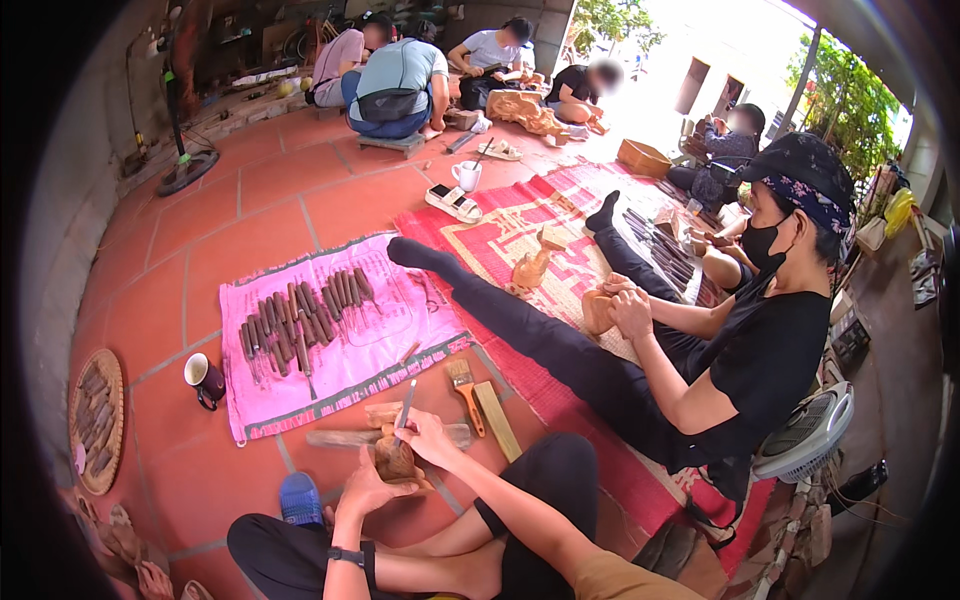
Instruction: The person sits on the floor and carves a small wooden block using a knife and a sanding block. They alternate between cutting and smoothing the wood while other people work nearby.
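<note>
Low in front of me is a carved wooden piece (396, 460), brown and rounded, beside my crossed legs. My left hand (370, 492) grips it from below and the near side, thumb along its base. A slim metal carving chisel (406, 402) stands nearly upright in my right hand (430, 440), whose fingers close around its lower part at the top of the wood. The chisel's tip is hidden by the fingers. Just behind the carving lie pieces of wood (340, 438) on the tiles. A paintbrush (466, 396) with an orange handle lies right of my right hand.
A pink cloth (400, 310) bears several wood-handled carving tools (300, 320). Left of it are a dark mug (205, 380) and a wicker tray (122, 400). A wooden block (497, 420) lies near my right knee. At right a co-worker (770, 340) sits on a red mat (540, 385), holding a carving.
</note>
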A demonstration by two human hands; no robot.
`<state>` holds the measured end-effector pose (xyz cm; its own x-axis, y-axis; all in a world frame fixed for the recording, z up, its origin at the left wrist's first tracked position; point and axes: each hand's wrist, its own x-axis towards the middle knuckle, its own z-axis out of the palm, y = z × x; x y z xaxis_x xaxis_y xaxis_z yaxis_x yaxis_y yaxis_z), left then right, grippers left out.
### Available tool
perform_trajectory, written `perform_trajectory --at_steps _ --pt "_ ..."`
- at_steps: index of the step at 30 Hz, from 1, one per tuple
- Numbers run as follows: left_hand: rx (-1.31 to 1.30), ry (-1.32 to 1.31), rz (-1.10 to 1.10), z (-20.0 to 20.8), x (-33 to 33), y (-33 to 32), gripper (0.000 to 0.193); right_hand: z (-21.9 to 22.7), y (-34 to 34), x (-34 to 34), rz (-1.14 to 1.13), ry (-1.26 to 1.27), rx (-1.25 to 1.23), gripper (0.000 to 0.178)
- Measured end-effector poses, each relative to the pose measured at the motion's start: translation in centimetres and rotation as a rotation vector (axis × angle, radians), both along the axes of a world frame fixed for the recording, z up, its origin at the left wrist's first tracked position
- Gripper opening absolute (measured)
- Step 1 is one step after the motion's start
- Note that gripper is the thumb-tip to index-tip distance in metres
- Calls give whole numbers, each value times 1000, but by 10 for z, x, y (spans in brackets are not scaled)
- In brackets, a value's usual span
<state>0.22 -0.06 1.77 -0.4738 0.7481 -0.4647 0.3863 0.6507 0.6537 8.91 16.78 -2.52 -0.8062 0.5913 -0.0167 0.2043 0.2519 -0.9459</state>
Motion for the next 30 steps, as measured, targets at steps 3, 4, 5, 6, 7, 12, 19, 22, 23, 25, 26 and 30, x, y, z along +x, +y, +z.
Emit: perform_trajectory --at_steps 3,4,5,6,7,12,19,22,23,25,26,30 --pt "-8 -5 11 1 -4 -4 147 12 -9 4 152 44 -63 8" --pt "-10 -19 12 1 -3 -4 147 15 -11 6 237 -45 -8 7" --pt "-3 -20 7 2 -2 0 147 5 -5 8 209 -27 -34 8" --pt "5 -21 3 5 -1 3 147 -10 3 7 181 -10 -60 8" --pt "5 -17 10 6 -2 1 146 -10 3 4 166 14 -91 8" --pt "44 12 0 -3 -4 -4 144 -8 -3 2 172 31 -201 12" --pt "50 59 8 -5 -2 -8 142 -7 2 6 -3 37 -211 9" --pt "25 23 -10 -4 -1 -3 142 -4 -5 8 199 26 -135 7" --pt "13 33 -6 -5 -1 -2 142 -6 -4 11 282 6 -114 7" --pt "-6 49 -18 -5 -2 0 141 -16 1 13 169 47 -123 8" --pt "26 31 -21 5 0 2 140 -18 3 10 90 66 -224 7" --pt "38 38 14 0 1 -2 139 -8 -1 8 166 156 -218 6"
